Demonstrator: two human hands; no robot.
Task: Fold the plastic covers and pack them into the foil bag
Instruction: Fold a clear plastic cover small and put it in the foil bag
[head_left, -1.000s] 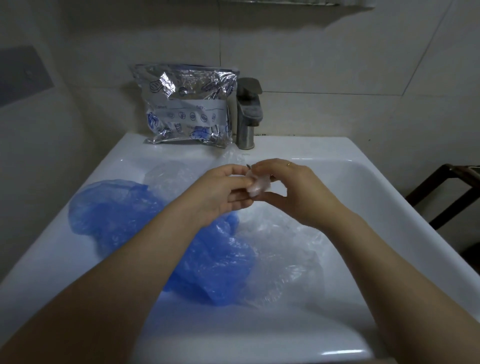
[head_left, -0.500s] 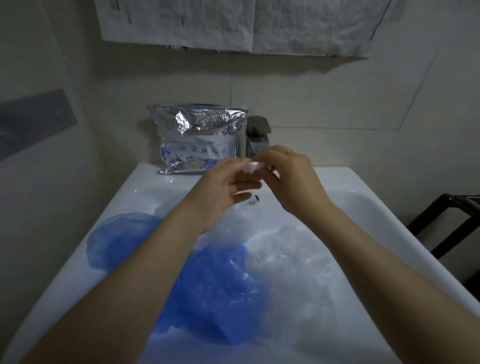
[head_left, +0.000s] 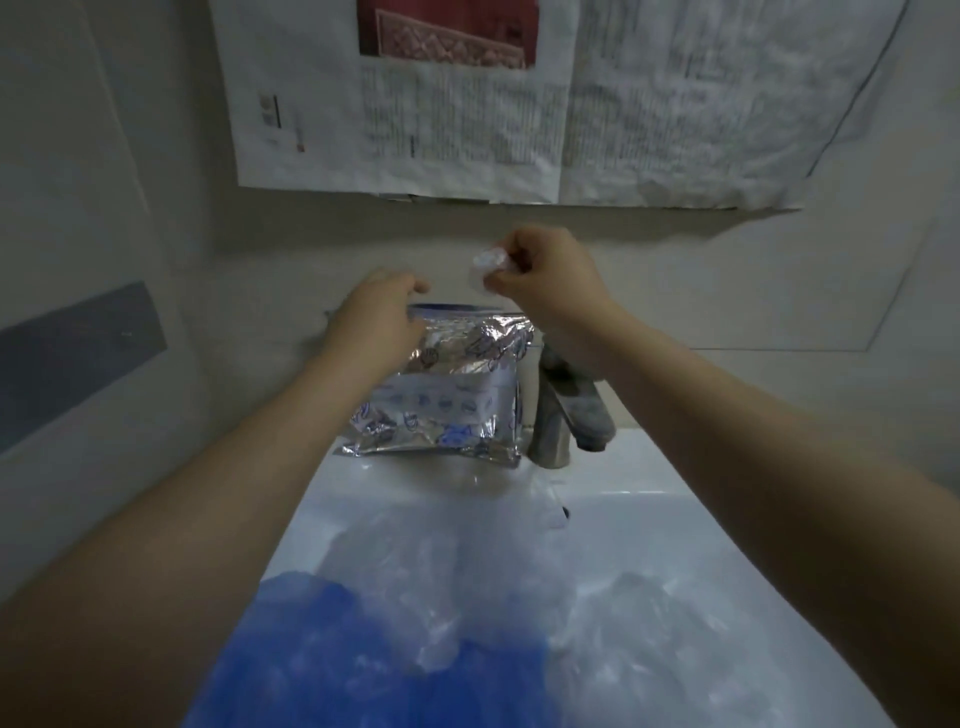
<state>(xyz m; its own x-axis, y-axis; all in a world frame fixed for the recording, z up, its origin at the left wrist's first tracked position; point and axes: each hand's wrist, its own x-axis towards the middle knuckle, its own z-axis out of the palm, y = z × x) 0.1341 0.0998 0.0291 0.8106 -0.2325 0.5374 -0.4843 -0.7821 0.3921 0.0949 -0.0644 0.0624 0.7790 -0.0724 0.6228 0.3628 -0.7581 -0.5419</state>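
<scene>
The silver foil bag (head_left: 447, 410) with blue print stands upright on the back ledge of the sink, leaning against the wall. My left hand (head_left: 382, 314) grips its top edge at the left. Just above the bag's mouth, my right hand (head_left: 545, 267) pinches a small folded clear plastic cover (head_left: 485, 262). In the basin below lie a crumpled blue plastic cover (head_left: 353, 660) and loose clear plastic covers (head_left: 639, 629).
A metal faucet (head_left: 563, 415) stands right of the foil bag, under my right forearm. The white sink (head_left: 613, 467) fills the lower view. Newspaper sheets (head_left: 519, 104) hang on the wall above. Walls close in on the left and behind.
Both hands rose from over the basin to the foil bag. My left hand let go of the folded clear cover and took the bag's top; my right hand carries the cover alone.
</scene>
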